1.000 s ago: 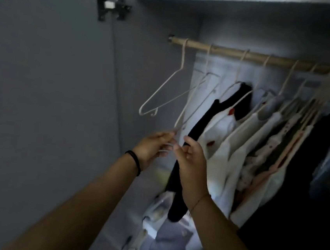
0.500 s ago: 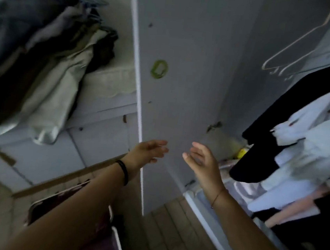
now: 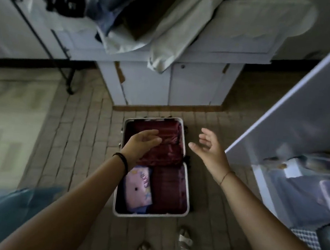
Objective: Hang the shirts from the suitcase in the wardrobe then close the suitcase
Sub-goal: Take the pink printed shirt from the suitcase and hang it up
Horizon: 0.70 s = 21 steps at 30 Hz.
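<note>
Suitcase (image 3: 185,190) rectangular, hard-rimmed, open; maroon lining.

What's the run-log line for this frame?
left hand: open, empty | right hand: open, empty | silver-rimmed maroon suitcase: open | folded pink printed garment: inside

I list, from the suitcase (image 3: 150,215): folded shirt (image 3: 138,187) in its near-left corner; cabinet (image 3: 196,87) behind, clothes (image 3: 170,23) on top; wardrobe door (image 3: 304,111) right; sandals (image 3: 185,241) before it.
</note>
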Motion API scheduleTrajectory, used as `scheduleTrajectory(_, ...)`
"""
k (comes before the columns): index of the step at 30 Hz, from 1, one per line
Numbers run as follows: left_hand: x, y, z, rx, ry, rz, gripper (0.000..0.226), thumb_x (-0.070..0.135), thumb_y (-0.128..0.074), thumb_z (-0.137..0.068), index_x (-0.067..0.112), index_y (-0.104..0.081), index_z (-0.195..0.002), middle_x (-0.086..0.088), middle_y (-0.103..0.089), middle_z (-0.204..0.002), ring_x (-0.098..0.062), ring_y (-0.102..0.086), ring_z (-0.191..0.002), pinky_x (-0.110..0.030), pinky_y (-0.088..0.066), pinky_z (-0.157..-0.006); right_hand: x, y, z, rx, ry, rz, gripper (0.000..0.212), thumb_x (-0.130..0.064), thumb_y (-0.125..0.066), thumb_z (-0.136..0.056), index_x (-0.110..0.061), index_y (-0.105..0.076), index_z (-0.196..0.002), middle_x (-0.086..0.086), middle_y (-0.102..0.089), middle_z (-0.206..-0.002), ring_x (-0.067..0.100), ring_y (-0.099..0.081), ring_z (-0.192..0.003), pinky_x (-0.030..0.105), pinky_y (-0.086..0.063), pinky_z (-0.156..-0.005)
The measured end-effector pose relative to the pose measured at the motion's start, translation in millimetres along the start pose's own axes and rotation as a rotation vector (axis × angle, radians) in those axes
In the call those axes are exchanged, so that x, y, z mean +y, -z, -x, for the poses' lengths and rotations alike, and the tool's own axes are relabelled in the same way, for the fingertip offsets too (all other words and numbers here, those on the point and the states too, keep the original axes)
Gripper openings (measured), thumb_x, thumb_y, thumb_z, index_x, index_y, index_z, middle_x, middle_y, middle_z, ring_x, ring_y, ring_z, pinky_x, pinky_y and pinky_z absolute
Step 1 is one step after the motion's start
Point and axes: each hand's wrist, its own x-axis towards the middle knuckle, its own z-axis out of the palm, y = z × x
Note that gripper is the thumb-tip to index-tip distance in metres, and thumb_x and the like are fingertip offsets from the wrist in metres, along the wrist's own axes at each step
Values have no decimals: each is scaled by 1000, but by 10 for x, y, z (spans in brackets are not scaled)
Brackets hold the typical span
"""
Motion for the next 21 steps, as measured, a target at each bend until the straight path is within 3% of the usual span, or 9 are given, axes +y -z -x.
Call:
scheduleTrajectory(4,-622,405,-67,156,98,48,37,19,-63,-90,16,-55,-126,4,-63,-102,-1,-59,-86,-10,-46,-68,383,-574,-259,-158,-47,62,66,-24,-74,-78,-15,-43,-135,4,-51,-125,14,-51,-114,27,-44,-97)
scheduleTrajectory(9,-1746,633,-321,333,224,106,39,19,-68,-87,11,-59,-123,1,-68,-100,1,-65,-83,-10,-47,-68,1272,-1213,-656,-312,-111,147,66,-29,-75,-77,-19,-44,-134,2,-51,-125,15,-51,-116,34,-44,-101)
scheduleTrajectory(13,-2935,576,-742,425,341,167,43,22,-69,-85,10,-58,-125,-8,-65,-115,-21,-61,-108,-23,-45,-78,2371,-1690,-968,-364,-166,209,66,-27,-76,-77,-15,-44,-134,4,-52,-125,15,-50,-114,25,-40,-94)
scheduleTrajectory(17,-4159,419,-1203,461,417,209,43,20,-68,-87,7,-56,-126,-5,-61,-110,-19,-58,-106,-17,-44,-70,3639,-2152,-1203,-358,-236,263,66,-27,-77,-76,-11,-46,-132,6,-53,-123,16,-53,-112,25,-41,-91)
scheduleTrajectory(21,-5301,314,-1652,467,461,254,42,18,-69,-86,4,-56,-124,-11,-61,-119,-17,-57,-102,-25,-44,-79,4793,-2643,-1375,-366,-272,285,66,-26,-78,-76,-9,-46,-132,9,-54,-124,16,-53,-109,27,-44,-93)
